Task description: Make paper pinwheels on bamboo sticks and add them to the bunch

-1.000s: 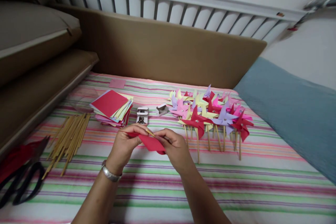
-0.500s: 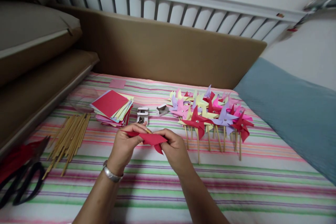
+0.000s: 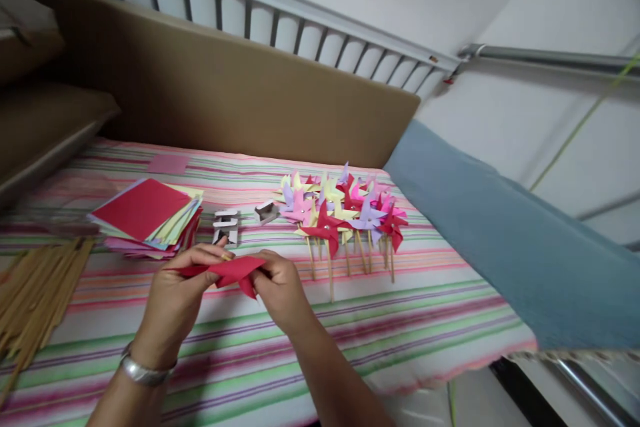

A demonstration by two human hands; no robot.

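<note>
Between my two hands is a red paper pinwheel (image 3: 239, 269), its folded points sticking out to the sides and downward. My left hand (image 3: 175, 297), with a silver bracelet at the wrist, pinches its left part between thumb and fingers. On the other side my right hand (image 3: 281, 290) is closed on the right edge of the same paper. A small brown tip, perhaps a stick end, shows by the left fingers. Just behind the hands stands a small open box (image 3: 226, 223) with dark bits in it. My fingers partly cover the pinwheel's underside.
A stack of coloured paper squares (image 3: 145, 210) lies left of the boxes, with wooden sticks (image 3: 45, 287) nearer me. Finished pinwheels (image 3: 327, 227) on sticks cluster at the right. A second small box (image 3: 266, 212) sits between. A brown panel (image 3: 225, 87) stands behind; blue cloth (image 3: 490, 233) hangs right.
The view has turned to the right, so everything sits further left and the scissors have left the frame. Both hands keep hold of the red pinwheel in much the same pose.
</note>
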